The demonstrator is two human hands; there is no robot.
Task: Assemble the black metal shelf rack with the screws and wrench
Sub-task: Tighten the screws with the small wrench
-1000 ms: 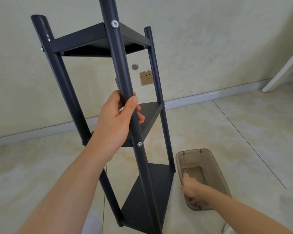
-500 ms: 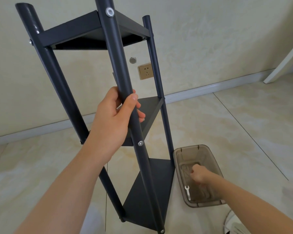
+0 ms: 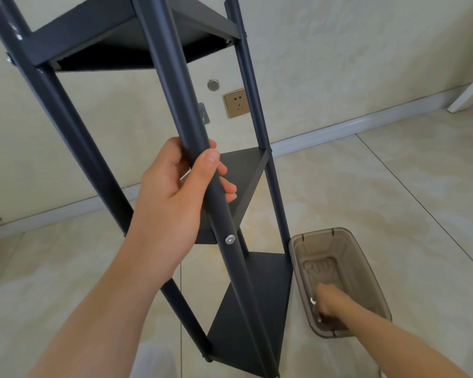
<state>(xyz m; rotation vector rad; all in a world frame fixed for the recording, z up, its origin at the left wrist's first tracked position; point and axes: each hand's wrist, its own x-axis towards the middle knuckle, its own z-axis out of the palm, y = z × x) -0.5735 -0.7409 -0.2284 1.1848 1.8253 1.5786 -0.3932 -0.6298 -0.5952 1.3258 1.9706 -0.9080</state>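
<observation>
The black metal shelf rack [image 3: 172, 77] stands on the floor, tilted toward me, with three triangular shelves fixed between its three poles. A silver screw [image 3: 230, 239] shows on the front pole at the middle shelf. My left hand [image 3: 175, 197] is wrapped around that front pole just above the screw. My right hand [image 3: 329, 302] reaches down into a smoky clear plastic bin [image 3: 366, 268] beside the bottom shelf. Its fingers are curled over the small silver wrench [image 3: 313, 300], whose ends peek out by the knuckles.
Pale tiled floor runs to a white baseboard and a cream wall with a gold power socket [image 3: 236, 102] behind the rack. A white slanted furniture leg [image 3: 470, 91] is at the far right. The bin sits against the rack's right pole.
My view has moved closer to the rack. My right hand has gone from above the bin's middle down to its near end, onto the wrench that lay there. My left hand's grip is unchanged.
</observation>
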